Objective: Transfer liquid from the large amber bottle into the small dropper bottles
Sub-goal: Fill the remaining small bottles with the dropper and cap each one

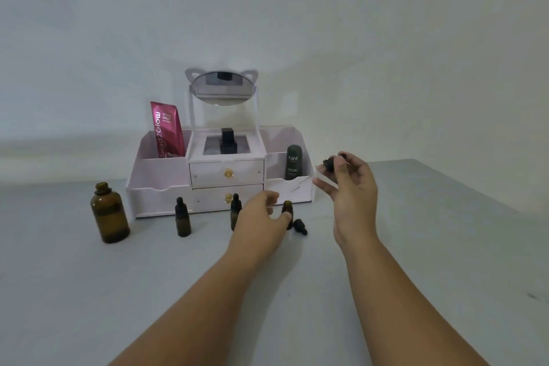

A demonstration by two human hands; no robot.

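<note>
Two hands busy: left hand is holding the open small bottle on the worktop, right hand is pinching a dropper up above it.

capped dropper bottle partly behind left hand, pipette blurred

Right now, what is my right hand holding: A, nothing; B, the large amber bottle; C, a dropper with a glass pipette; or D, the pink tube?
C: the right hand pinches a dropper by its black top, with the glass pipette slanting down to the left, while the left hand holds the open dropper bottle.
</note>
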